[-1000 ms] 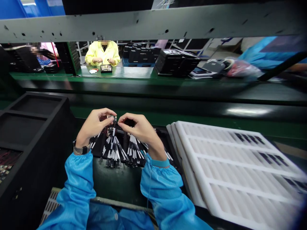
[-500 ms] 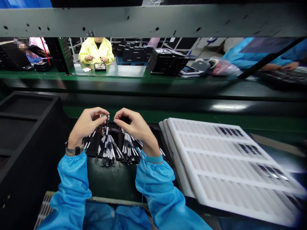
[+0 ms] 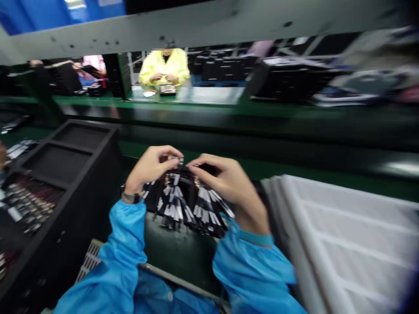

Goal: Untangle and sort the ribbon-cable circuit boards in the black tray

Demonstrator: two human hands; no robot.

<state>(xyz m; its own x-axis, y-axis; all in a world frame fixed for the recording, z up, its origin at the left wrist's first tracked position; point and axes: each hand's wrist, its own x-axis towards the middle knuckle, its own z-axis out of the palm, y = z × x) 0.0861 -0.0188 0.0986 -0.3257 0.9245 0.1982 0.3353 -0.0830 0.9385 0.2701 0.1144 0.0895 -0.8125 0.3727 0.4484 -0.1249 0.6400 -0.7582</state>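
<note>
My left hand [image 3: 153,169] pinches a small circuit board [image 3: 180,161] between thumb and fingertips, and a dark and white strip appears to hang below it. Close by on the right, my right hand [image 3: 225,176] has its thumb and index finger pressed together at the board's edge. Whatever lies between those fingertips is too small to make out. Beneath both hands, several thin black-and-white flex cables [image 3: 176,205] lie fanned out in bunches on a dark tray. My right forearm hides some of them.
On the left stands a black compartment box [image 3: 108,152] with rows of small parts. White slotted trays [image 3: 294,218] are stacked on the right, blurred. Across the green bench [image 3: 209,109], a co-worker in yellow [image 3: 178,65] sits near stacks of black trays [image 3: 288,80].
The view has swung left, so the scene shifts right and more of the black box shows. My right hand's fingertips have closed in toward the circuit board, which my left hand still holds.
</note>
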